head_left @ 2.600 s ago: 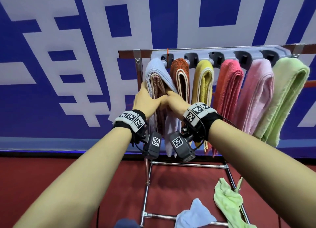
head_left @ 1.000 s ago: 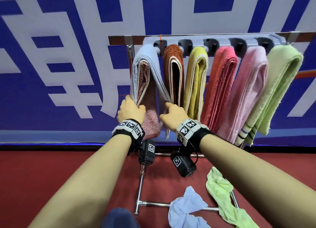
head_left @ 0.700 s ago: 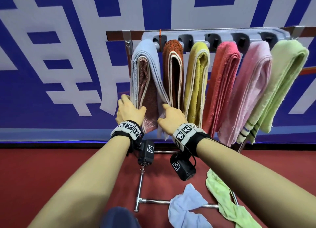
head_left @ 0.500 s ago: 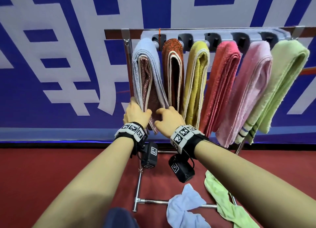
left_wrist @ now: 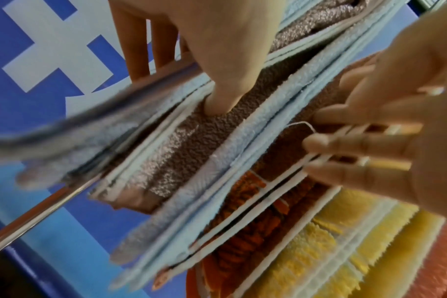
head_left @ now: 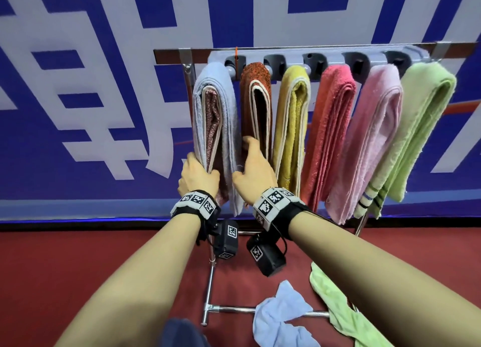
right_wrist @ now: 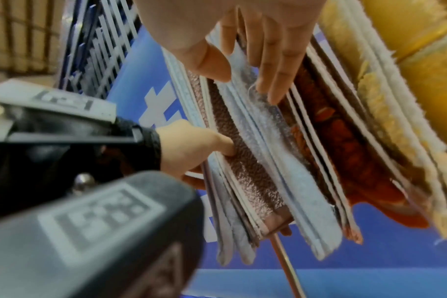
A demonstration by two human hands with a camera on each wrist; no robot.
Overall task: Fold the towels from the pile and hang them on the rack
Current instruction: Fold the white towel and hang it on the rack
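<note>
I see a chrome tube rack (head_left: 209,271) with a grey plastic hook bar (head_left: 320,57) across the upper middle of the head view. Six folded terry towels hang from it in a row: a pale blue towel (head_left: 223,117) at the left with a mottled pinkish-brown towel (head_left: 212,128) tucked inside its fold, then a rust-orange towel (head_left: 256,86) with white piping, a yellow towel (head_left: 291,117), a coral towel (head_left: 330,128), a pink towel (head_left: 369,138) and a light green towel (head_left: 421,128) at the right. The pile on all of them looks looped and nubbly, the edges layered flat like pages.

My left hand (head_left: 197,177) reaches up at centre frame; in the left wrist view its thumb (left_wrist: 225,88) presses into the pinkish-brown cloth while the fingers (left_wrist: 140,40) go behind the blue layers, so its grip pinches the left side of the pale blue towel near the lower end. My right hand (head_left: 253,169) sits just beside it, fingers (right_wrist: 276,70) nearly straight and slid between the blue towel and the rust-orange one, thumb (right_wrist: 212,62) on the blue edge: a loose, flat grip, touching rather than clasping.

In the lower right of the head view, a crumpled blue cloth (head_left: 281,313) and a limp green cloth (head_left: 338,307) lie over the rack's base bar on the red floor (head_left: 78,255).
</note>
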